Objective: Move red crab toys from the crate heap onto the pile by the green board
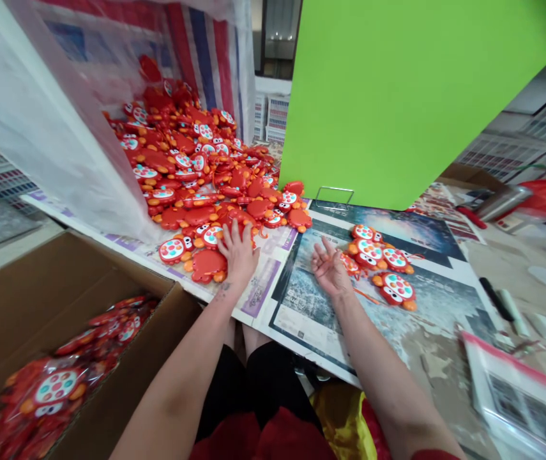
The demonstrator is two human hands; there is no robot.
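My left hand (240,257) lies with fingers spread at the near edge of a large heap of red crab-shaped toys (196,163). Its fingertips touch the toys there, beside one lying back-up (207,264) and one with its colored dots showing (173,250). Over the board on the right, my right hand (330,267) is turned partly palm up, its fingers apart and nothing gripped in them. Just beyond it sits a small group of the same toys (369,252), dots facing up. A single toy (396,290) rests nearer me, and an orange cord (367,296) trails by my wrist.
The heap spills from a white bag with striped lining (203,57). A cardboard box (167,297) with bagged toys stands at lower left. A tall green panel (373,96) rises behind the table, a wire loop (334,198) at its foot. Tools and a plastic bag (516,390) lie right.
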